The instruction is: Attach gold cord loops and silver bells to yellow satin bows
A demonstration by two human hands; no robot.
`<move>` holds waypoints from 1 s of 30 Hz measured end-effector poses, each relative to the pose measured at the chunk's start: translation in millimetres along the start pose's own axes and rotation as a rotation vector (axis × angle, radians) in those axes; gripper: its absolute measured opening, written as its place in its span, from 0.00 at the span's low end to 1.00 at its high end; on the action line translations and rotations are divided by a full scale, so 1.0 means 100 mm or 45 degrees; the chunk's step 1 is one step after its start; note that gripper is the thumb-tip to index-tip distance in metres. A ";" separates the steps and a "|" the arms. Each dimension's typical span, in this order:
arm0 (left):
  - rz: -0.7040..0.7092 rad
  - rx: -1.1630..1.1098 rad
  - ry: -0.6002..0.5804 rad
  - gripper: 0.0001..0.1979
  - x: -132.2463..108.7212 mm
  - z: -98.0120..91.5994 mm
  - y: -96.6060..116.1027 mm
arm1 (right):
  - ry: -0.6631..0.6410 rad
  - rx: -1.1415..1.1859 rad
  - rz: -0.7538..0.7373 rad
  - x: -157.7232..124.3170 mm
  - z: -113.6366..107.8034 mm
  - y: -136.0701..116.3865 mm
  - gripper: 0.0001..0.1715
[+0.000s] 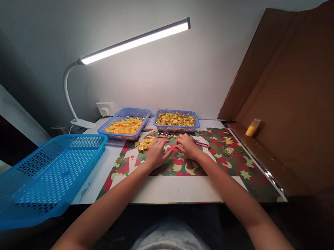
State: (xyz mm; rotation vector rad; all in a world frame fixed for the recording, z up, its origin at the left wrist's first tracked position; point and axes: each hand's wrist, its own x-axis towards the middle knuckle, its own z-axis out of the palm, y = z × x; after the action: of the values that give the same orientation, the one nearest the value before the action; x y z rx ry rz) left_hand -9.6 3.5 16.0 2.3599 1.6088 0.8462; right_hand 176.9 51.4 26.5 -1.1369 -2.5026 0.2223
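Observation:
My left hand [157, 153] hovers at the middle of the camouflage-patterned mat [239, 176], its thumb held apart from its fingers, and nothing shows in it. Just left of it lies a small heap of yellow-gold pieces [144, 144]. My right hand [187, 145] is close by, bent to the left with its fingers slightly spread; I see no object in them. Small metal bits [166, 134] lie just beyond both hands, partly hidden by the fingers. By the right hand rests a tool with pinkish-red handles [202, 144].
Two blue-violet baskets [103, 130] [196, 127] at the back hold gold pieces. A large blue basket [66, 198] stands at left. A lit lamp [137, 40] arches overhead. At right stand a cardboard wall [301, 95] and a yellow bottle [252, 129].

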 end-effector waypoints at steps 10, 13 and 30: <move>-0.012 -0.421 -0.250 0.15 0.05 0.15 -0.02 | 0.214 0.332 -0.055 -0.26 0.02 -0.07 0.03; -0.065 -0.517 -0.283 0.14 0.00 0.15 -0.09 | 0.238 0.437 -0.062 -0.34 0.06 -0.06 0.12; -0.199 -1.127 -0.136 0.18 0.03 0.22 -0.15 | 0.425 0.524 -0.121 -0.32 0.29 -0.07 0.05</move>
State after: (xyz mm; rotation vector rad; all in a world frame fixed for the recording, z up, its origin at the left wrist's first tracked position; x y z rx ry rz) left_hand -9.1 16.6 -7.8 1.5982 1.0300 1.0780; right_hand 180.1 23.2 -7.3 -0.8093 -2.0843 0.4562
